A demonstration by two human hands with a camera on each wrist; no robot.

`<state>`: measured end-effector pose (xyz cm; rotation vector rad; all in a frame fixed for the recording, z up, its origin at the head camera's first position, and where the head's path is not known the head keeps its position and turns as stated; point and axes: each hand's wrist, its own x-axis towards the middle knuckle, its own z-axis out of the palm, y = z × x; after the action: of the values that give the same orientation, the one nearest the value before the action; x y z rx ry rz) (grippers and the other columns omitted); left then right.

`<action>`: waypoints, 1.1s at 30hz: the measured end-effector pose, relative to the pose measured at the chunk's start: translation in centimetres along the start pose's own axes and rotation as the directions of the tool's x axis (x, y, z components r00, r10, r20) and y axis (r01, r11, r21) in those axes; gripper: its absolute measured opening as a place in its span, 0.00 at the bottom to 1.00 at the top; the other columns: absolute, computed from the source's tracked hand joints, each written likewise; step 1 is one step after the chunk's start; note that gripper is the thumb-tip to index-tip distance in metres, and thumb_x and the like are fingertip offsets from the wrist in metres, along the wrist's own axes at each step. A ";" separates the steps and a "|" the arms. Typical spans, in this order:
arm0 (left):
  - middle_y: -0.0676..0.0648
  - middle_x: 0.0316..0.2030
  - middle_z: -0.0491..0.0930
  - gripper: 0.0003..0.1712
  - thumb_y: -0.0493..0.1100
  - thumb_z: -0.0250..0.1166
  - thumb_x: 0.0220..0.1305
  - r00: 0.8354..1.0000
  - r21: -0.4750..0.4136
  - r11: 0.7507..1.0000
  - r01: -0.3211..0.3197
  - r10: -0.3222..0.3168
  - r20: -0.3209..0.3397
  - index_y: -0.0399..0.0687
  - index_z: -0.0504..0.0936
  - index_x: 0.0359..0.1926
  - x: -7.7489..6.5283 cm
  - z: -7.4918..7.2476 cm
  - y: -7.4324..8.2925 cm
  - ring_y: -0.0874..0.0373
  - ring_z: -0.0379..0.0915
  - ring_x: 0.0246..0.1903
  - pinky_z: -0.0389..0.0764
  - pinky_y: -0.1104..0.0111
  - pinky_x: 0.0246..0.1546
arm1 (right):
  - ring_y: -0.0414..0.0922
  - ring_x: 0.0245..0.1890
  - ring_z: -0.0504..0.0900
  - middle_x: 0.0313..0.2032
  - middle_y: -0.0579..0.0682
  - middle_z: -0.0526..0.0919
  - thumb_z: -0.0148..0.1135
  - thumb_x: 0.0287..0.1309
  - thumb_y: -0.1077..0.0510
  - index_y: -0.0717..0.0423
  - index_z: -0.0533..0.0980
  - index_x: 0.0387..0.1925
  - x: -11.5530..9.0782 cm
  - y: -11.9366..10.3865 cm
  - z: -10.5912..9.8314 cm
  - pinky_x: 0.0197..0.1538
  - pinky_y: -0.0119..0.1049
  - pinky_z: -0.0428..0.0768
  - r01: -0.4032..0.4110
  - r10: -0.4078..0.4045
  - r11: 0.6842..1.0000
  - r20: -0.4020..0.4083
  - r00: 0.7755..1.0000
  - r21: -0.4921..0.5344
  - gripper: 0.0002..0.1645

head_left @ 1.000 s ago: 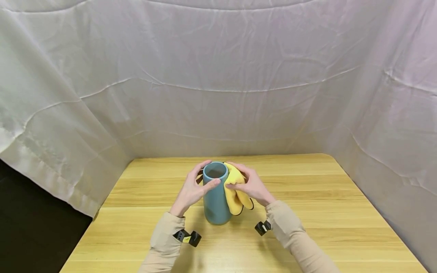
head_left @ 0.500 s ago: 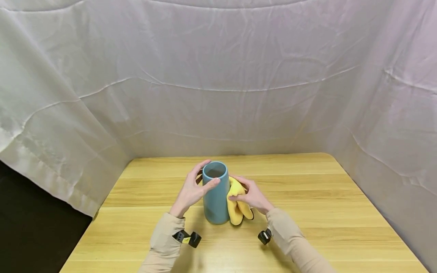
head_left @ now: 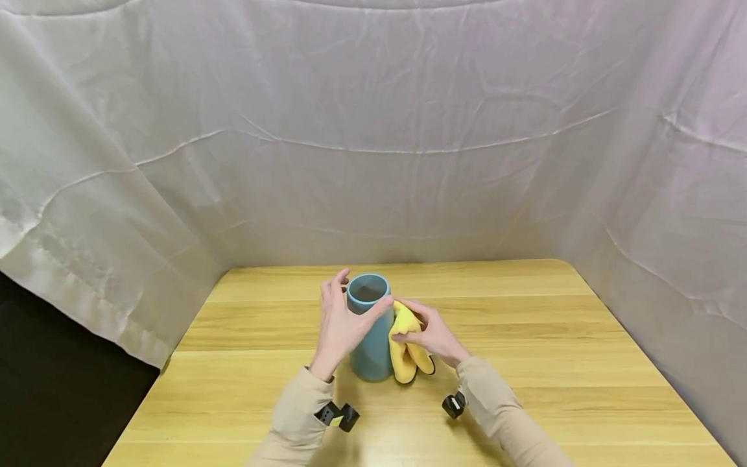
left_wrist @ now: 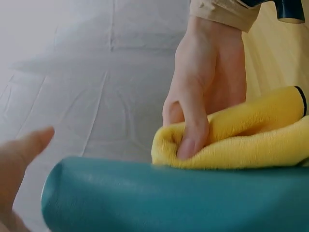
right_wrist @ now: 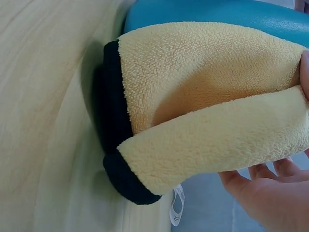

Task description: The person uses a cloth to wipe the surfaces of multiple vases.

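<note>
A tall blue vase (head_left: 370, 357) with a round mouth stands upright on the table. My left hand (head_left: 343, 324) is at its upper left, fingers spread and thumb reaching across the front just below the rim. In the left wrist view a finger (left_wrist: 30, 150) of that hand stands off the rim of the vase (left_wrist: 169, 198). On the vase's right side, my right hand (head_left: 430, 334) pinches a folded yellow cloth (head_left: 403, 357) and holds it against the wall. The cloth (right_wrist: 207, 140) hangs down with its black edging near the table.
The light wooden table (head_left: 554, 376) spreads around the vase. Grey-white curtain (head_left: 408, 194) closes off the back and both sides, and a dark area (head_left: 58, 376) lies beyond the left edge. Each wrist carries a small black camera (head_left: 454, 405).
The right hand has moved down the vase's side with the cloth, then stayed there. My left hand has loosened from the vase and turned, its thumb shifting right across the front.
</note>
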<state>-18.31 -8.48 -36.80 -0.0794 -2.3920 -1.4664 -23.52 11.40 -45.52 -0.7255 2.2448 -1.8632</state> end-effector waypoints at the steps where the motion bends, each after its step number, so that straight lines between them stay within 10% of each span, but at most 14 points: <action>1: 0.36 0.60 0.65 0.56 0.59 0.79 0.48 0.999 0.021 1.000 0.011 -0.011 -0.037 0.43 0.62 0.72 0.0 0.3 0.2 0.43 0.63 0.58 0.72 0.51 0.56 | 0.45 0.53 0.76 0.66 0.61 0.73 0.74 0.54 0.63 0.54 0.67 0.72 0.0 0.0 0.0 0.52 0.32 0.82 0.002 -0.002 1.000 -0.001 1.000 -0.001 0.44; 15: 0.40 0.51 0.70 0.53 0.54 0.82 0.46 0.991 -0.035 0.999 -0.020 0.015 -0.136 0.41 0.65 0.68 0.5 1.1 -0.5 0.48 0.68 0.50 0.73 0.60 0.50 | 0.43 0.53 0.78 0.67 0.60 0.73 0.74 0.54 0.64 0.52 0.67 0.72 0.0 0.3 0.1 0.53 0.31 0.83 0.009 -0.009 1.000 -0.013 1.000 0.019 0.44; 24: 0.38 0.62 0.74 0.48 0.44 0.79 0.52 0.993 -0.232 0.973 0.003 0.024 0.115 0.40 0.65 0.70 1.6 -1.6 -2.0 0.44 0.71 0.62 0.71 0.50 0.69 | 0.42 0.54 0.78 0.68 0.61 0.72 0.73 0.54 0.64 0.53 0.68 0.72 0.0 0.5 0.2 0.55 0.29 0.81 0.014 -0.013 1.000 -0.018 1.000 0.017 0.44; 33: 0.37 0.65 0.74 0.39 0.38 0.71 0.62 0.919 -0.356 0.932 0.065 0.084 0.386 0.44 0.66 0.72 2.8 -3.5 -3.3 0.43 0.69 0.68 0.69 0.50 0.72 | 0.47 0.57 0.78 0.68 0.61 0.73 0.74 0.53 0.64 0.53 0.68 0.72 0.1 0.7 0.4 0.56 0.28 0.81 0.004 -0.004 1.000 -0.020 1.000 0.011 0.44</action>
<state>-20.80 -13.41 -37.29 -0.5241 -2.3651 -2.0371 -23.60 11.06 -46.22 -0.7137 2.2444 -1.8919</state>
